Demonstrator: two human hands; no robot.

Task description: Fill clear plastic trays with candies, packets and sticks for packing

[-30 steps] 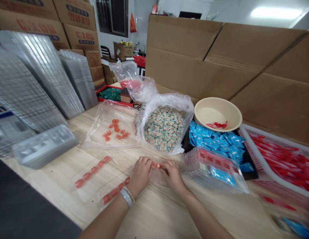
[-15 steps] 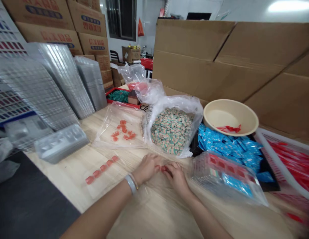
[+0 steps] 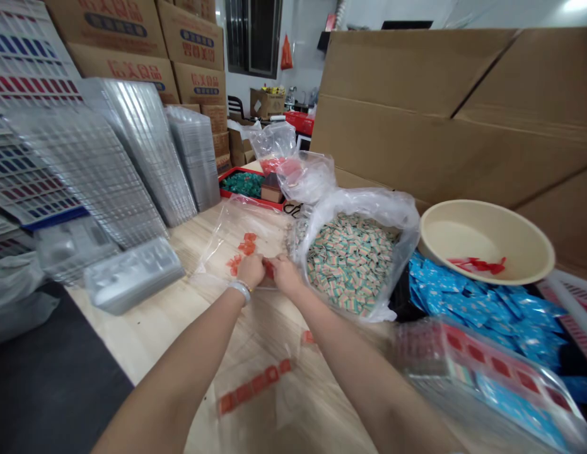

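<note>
The fingers (image 3: 261,265) of the left hand (image 3: 250,271) and right hand (image 3: 286,275) were pinched closed on a small red piece (image 3: 269,270) at the edge of a clear plastic bag (image 3: 222,252) on the desk (image 3: 212,340), and a slipped grip could have dropped it among the loose pieces (image 3: 246,246).

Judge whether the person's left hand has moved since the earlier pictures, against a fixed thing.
Yes, forward: the left hand was in front of the bag of wrapped sweets and now lies beside its left side.

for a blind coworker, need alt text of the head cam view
The left hand and right hand meet over small red pieces on a clear plastic bag on a wooden table. Beside them sit an open bag of wrapped sweets and a cream bowl.
</note>
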